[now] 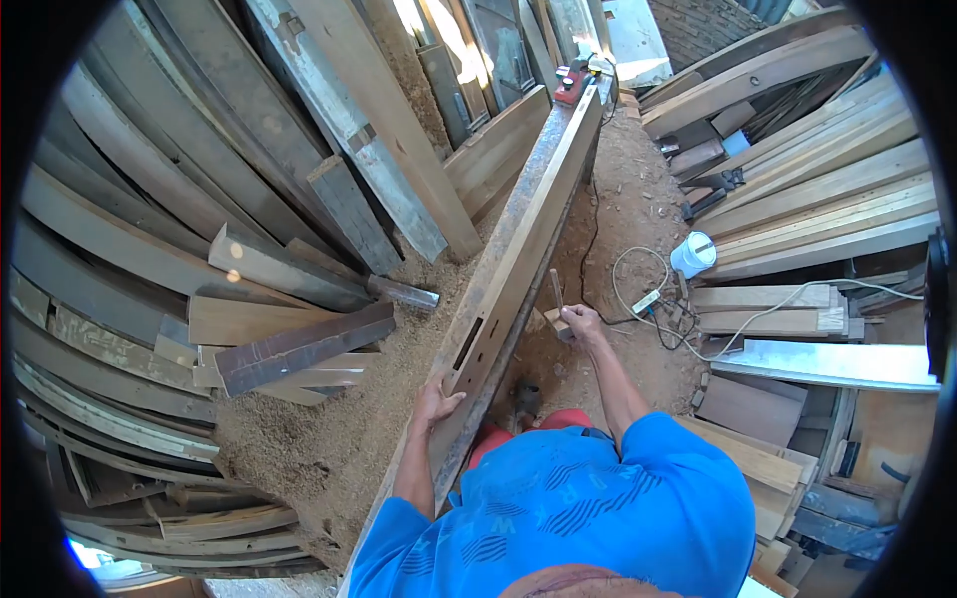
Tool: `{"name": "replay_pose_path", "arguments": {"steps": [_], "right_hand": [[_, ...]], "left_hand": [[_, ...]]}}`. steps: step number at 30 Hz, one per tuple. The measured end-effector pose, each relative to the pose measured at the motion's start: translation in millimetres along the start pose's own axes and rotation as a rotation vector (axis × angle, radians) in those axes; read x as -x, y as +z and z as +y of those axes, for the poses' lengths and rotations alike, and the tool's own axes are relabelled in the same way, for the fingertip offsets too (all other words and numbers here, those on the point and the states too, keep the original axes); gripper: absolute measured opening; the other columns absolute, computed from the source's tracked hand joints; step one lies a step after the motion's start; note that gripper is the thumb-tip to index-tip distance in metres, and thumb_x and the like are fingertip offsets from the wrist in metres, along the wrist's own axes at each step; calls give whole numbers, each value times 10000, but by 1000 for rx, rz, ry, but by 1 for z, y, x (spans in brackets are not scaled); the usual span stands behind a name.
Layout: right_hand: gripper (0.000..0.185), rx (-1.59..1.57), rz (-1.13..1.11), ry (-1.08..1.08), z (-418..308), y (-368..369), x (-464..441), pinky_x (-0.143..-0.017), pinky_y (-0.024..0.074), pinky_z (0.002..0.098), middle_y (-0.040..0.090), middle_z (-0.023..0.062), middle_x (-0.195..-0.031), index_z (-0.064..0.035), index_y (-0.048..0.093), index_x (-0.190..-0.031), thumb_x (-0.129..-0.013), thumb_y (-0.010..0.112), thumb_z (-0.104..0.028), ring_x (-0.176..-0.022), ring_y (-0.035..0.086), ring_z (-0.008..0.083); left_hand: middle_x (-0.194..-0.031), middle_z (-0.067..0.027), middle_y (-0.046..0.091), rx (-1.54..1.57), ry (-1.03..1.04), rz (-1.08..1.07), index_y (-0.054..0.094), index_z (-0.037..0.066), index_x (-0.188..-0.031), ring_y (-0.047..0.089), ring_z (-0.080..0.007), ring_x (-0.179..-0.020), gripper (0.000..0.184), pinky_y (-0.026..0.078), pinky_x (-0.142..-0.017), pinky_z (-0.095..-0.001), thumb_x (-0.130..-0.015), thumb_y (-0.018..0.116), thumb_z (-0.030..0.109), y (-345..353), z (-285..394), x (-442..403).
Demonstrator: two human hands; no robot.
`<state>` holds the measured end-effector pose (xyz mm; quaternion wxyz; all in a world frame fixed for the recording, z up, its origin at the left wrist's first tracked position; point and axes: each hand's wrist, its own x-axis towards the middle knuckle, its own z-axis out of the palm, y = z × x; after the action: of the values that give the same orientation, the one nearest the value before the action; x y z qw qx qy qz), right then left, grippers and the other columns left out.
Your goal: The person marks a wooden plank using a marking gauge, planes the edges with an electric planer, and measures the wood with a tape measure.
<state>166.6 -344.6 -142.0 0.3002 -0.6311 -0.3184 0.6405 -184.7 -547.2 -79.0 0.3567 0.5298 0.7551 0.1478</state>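
Note:
A long wooden beam (528, 239) with a dark slot and small holes in its face lies on a narrow bench, running away from the body. My left hand (434, 404) rests on the beam just below the slot, its thumb spread from the fingers. To the right of the beam, my right hand (581, 324) is closed around a small wooden tool (557, 289) with an upright stick and a block. The exact kind of tool is hard to make out.
A red power tool (571, 84) sits at the bench's far end. White and black cables lie on the ground at the right, near a white bucket (693, 255). Stacked boards (817, 209) line the right; more timber and sawdust (289, 439) lie left.

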Motion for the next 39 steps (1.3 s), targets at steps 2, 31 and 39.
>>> {"name": "replay_pose_path", "arguments": {"steps": [2,31,39], "right_hand": [[188,-43,-63,59,1,6,-5,-628,566,391,703,37,-939,-119,696,-1093,-978,693,-269,-770,668,175],[527,-611,-643,513,40,8,-6,-851,611,477,713,50,-1106,-151,549,-1462,-994,671,-360,-880,714,221],[554,-566,-650,519,28,7,-11,-826,622,465,704,68,-1105,-156,538,-1474,-979,691,-353,-871,706,237]], "left_hand": [[-1097,-225,733,-31,-32,2,594,111,-1385,702,-395,-1056,732,543,-945,-476,-751,853,367,0,4,5],[-1556,-435,145,-430,-169,-40,-66,190,-1654,287,-602,-1372,1504,264,-1101,-715,-572,959,394,49,3,30],[-1536,-416,202,-412,-158,-23,-27,234,-1661,303,-602,-1344,1499,267,-1055,-733,-529,952,311,47,3,28]]}}
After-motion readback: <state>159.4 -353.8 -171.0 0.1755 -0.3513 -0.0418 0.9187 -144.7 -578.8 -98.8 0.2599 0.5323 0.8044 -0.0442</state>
